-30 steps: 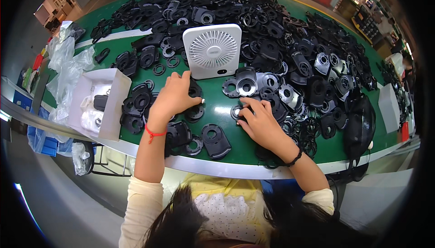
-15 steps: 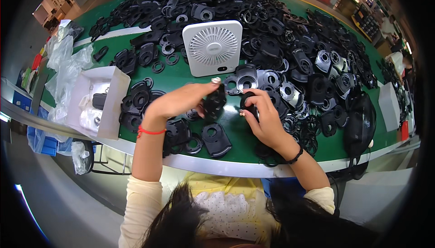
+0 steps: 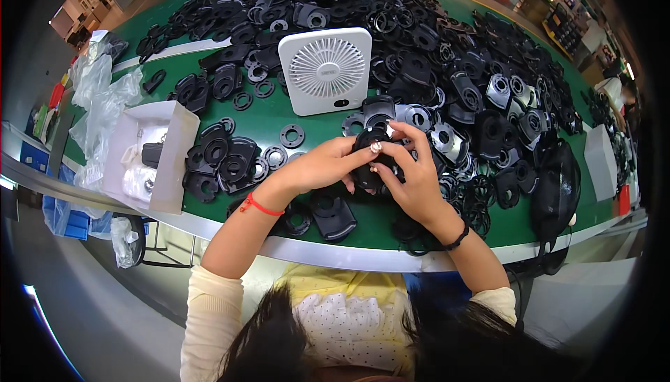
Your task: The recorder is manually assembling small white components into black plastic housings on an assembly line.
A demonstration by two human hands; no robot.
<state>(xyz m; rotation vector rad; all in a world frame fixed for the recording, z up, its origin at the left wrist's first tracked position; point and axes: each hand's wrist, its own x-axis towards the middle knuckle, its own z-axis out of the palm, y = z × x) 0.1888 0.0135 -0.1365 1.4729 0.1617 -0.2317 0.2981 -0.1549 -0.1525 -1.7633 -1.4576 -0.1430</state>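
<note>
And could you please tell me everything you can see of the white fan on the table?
The white fan has a nearly square, rounded-cornered body that looks like plastic. Fine ribs radiate from a round hub across its circular grille, and a small dark oval panel sits low on the right of its face. It stands upright on the green tabletop, its front facing the person, with black parts heaped behind and to the right. Neither hand touches it. Whether it is running cannot be told.

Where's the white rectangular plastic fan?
In the head view, the white fan stands upper-centre on the green table, beyond the left hand and right hand.
</note>
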